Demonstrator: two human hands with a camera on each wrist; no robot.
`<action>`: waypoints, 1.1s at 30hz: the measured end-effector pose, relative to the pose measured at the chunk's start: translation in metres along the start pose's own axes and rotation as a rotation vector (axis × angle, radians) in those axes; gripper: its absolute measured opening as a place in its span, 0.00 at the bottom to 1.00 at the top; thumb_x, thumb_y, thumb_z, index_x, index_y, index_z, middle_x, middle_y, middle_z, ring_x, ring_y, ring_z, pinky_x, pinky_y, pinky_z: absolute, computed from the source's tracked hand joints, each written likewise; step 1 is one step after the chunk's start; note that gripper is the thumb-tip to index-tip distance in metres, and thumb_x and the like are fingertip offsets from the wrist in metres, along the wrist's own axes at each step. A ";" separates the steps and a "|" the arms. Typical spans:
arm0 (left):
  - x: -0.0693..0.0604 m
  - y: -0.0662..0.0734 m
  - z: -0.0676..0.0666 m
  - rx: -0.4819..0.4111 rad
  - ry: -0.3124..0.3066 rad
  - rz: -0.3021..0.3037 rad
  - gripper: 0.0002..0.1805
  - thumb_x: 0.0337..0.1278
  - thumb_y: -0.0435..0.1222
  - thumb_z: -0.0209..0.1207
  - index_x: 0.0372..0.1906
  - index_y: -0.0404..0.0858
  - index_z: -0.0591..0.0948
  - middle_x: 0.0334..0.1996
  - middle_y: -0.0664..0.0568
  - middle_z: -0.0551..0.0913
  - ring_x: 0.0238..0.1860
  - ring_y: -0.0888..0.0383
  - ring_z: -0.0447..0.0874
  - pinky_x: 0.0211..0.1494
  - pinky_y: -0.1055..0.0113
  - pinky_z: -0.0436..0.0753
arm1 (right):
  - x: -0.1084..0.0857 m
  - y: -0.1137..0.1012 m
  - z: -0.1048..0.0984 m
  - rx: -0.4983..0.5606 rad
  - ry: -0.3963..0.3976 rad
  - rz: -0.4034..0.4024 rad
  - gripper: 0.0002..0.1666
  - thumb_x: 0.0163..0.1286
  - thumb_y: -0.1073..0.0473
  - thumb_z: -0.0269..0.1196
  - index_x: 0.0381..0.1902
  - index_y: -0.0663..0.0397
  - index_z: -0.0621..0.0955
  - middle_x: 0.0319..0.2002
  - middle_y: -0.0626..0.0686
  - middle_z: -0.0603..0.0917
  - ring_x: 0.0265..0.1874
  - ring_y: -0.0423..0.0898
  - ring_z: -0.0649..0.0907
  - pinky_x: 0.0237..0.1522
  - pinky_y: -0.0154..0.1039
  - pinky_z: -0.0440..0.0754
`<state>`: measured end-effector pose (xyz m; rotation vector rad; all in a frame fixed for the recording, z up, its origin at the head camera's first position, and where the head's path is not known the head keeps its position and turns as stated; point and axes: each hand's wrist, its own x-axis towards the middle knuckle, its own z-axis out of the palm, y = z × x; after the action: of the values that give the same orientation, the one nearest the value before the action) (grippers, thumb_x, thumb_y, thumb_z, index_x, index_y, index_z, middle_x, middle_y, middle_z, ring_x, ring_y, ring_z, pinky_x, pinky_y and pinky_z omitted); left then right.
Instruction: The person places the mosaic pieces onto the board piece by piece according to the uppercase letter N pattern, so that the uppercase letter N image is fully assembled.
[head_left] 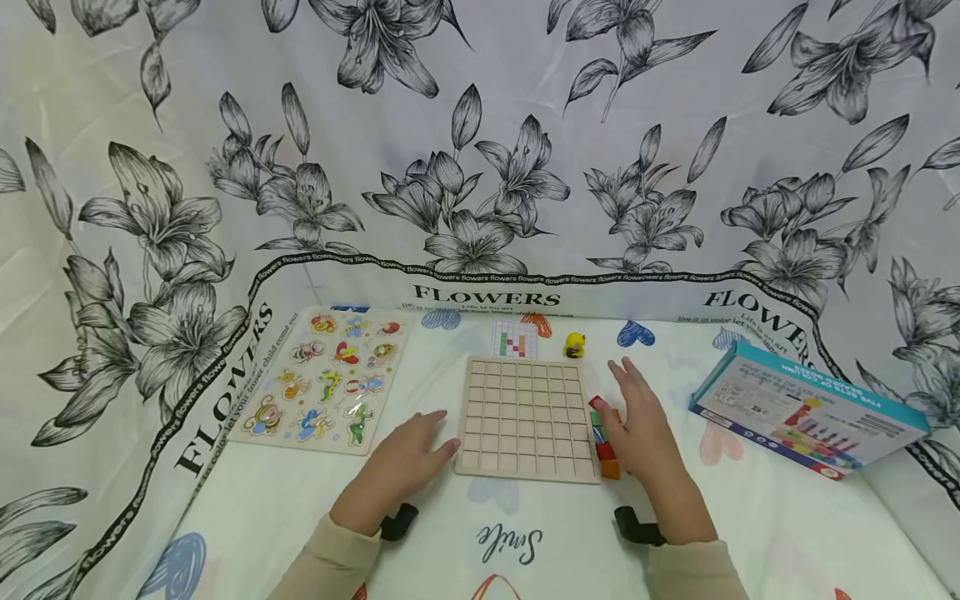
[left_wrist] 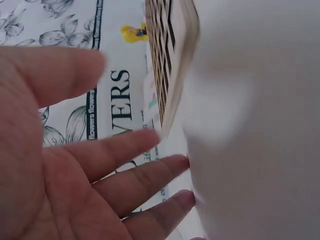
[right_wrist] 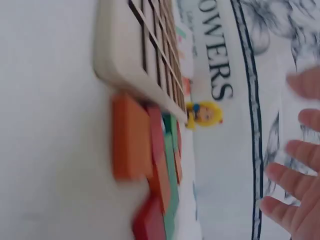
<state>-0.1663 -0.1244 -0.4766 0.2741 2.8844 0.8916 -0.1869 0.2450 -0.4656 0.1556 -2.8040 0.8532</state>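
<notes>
A wooden grid board (head_left: 528, 421) lies flat between the two hands, its square cells bare. My left hand (head_left: 405, 458) is just left of the board, fingers extended and holding nothing; in the left wrist view the hand (left_wrist: 95, 165) has its fingers spread near the board's edge (left_wrist: 182, 55). Colored blocks, among them an orange one (head_left: 611, 469) and a red one (head_left: 604, 451), lie along the board's right side. My right hand (head_left: 643, 429) is over or beside them, partly covering them. The right wrist view shows that hand (right_wrist: 300, 170) spread, apart from the orange block (right_wrist: 131, 137).
A puzzle board with animal pictures (head_left: 318, 379) lies at the left. Behind the grid are a card with a colored pattern (head_left: 514, 340) and a small yellow figure (head_left: 574, 345). A teal and white box (head_left: 806, 408) stands at the right. Floral cloth (head_left: 480, 208) hangs behind.
</notes>
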 end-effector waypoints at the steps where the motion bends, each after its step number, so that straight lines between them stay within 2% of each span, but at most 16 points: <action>1: 0.000 0.000 0.000 -0.038 -0.032 -0.010 0.35 0.77 0.51 0.64 0.80 0.39 0.74 0.79 0.40 0.74 0.84 0.35 0.64 0.85 0.33 0.65 | 0.002 0.004 -0.003 0.015 0.013 0.025 0.40 0.84 0.53 0.62 0.87 0.50 0.62 0.85 0.64 0.63 0.81 0.69 0.67 0.78 0.74 0.69; 3: 0.000 0.000 0.001 -0.083 -0.084 0.008 0.33 0.77 0.48 0.65 0.79 0.39 0.75 0.79 0.42 0.75 0.84 0.37 0.65 0.85 0.36 0.67 | 0.006 0.014 -0.006 0.022 0.012 0.092 0.35 0.85 0.56 0.59 0.85 0.53 0.67 0.76 0.65 0.75 0.71 0.65 0.77 0.73 0.68 0.80; 5: 0.000 0.000 0.003 -0.090 -0.127 0.070 0.34 0.76 0.46 0.66 0.80 0.39 0.74 0.81 0.43 0.72 0.84 0.38 0.65 0.86 0.37 0.65 | 0.008 0.026 -0.007 0.034 -0.043 0.175 0.31 0.85 0.58 0.58 0.81 0.55 0.71 0.63 0.64 0.80 0.58 0.61 0.81 0.62 0.58 0.89; 8: 0.001 0.001 0.006 -0.074 -0.172 0.173 0.35 0.75 0.42 0.68 0.80 0.38 0.74 0.83 0.44 0.70 0.84 0.37 0.64 0.86 0.34 0.63 | 0.011 0.042 -0.005 0.066 -0.181 0.250 0.28 0.86 0.59 0.57 0.78 0.58 0.74 0.53 0.63 0.80 0.49 0.55 0.78 0.49 0.44 0.87; 10: 0.001 0.001 0.008 -0.056 -0.188 0.221 0.34 0.73 0.40 0.69 0.78 0.36 0.76 0.82 0.44 0.71 0.84 0.36 0.64 0.86 0.31 0.60 | 0.012 0.050 -0.001 0.096 -0.258 0.270 0.27 0.86 0.58 0.57 0.78 0.57 0.75 0.53 0.62 0.79 0.49 0.54 0.77 0.47 0.41 0.84; 12: 0.001 0.001 0.010 -0.042 -0.189 0.248 0.32 0.71 0.38 0.71 0.76 0.35 0.79 0.80 0.43 0.74 0.84 0.34 0.64 0.85 0.28 0.60 | 0.014 0.055 0.002 0.109 -0.297 0.264 0.27 0.86 0.56 0.58 0.78 0.55 0.76 0.55 0.62 0.79 0.49 0.54 0.78 0.48 0.41 0.85; 16: 0.001 0.000 0.013 -0.003 -0.175 0.266 0.30 0.69 0.36 0.71 0.73 0.36 0.81 0.79 0.43 0.76 0.84 0.34 0.64 0.84 0.27 0.60 | 0.017 0.057 0.007 0.084 -0.317 0.268 0.25 0.84 0.54 0.60 0.75 0.51 0.80 0.56 0.62 0.79 0.50 0.55 0.78 0.51 0.46 0.87; 23: 0.002 0.001 0.016 0.007 -0.143 0.237 0.29 0.68 0.34 0.72 0.72 0.37 0.83 0.78 0.46 0.76 0.84 0.36 0.65 0.86 0.30 0.59 | 0.019 0.053 0.008 0.060 -0.285 0.256 0.20 0.82 0.55 0.63 0.67 0.55 0.83 0.55 0.62 0.80 0.49 0.55 0.79 0.54 0.53 0.87; 28: 0.001 0.001 0.017 -0.004 -0.139 0.224 0.28 0.68 0.34 0.72 0.72 0.38 0.83 0.78 0.48 0.77 0.85 0.38 0.64 0.87 0.32 0.58 | 0.018 0.055 0.010 0.087 -0.260 0.263 0.17 0.81 0.58 0.64 0.62 0.58 0.81 0.55 0.62 0.82 0.45 0.54 0.79 0.50 0.47 0.85; 33: 0.000 0.003 0.018 0.006 -0.142 0.214 0.28 0.69 0.35 0.72 0.72 0.38 0.84 0.78 0.48 0.77 0.85 0.38 0.64 0.87 0.32 0.59 | 0.014 0.052 0.009 0.159 -0.236 0.328 0.15 0.82 0.57 0.64 0.60 0.55 0.80 0.55 0.62 0.84 0.43 0.53 0.79 0.43 0.38 0.83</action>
<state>-0.1632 -0.1124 -0.4894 0.6303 2.7635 0.8566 -0.2097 0.2823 -0.4975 -0.2008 -3.0283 1.2036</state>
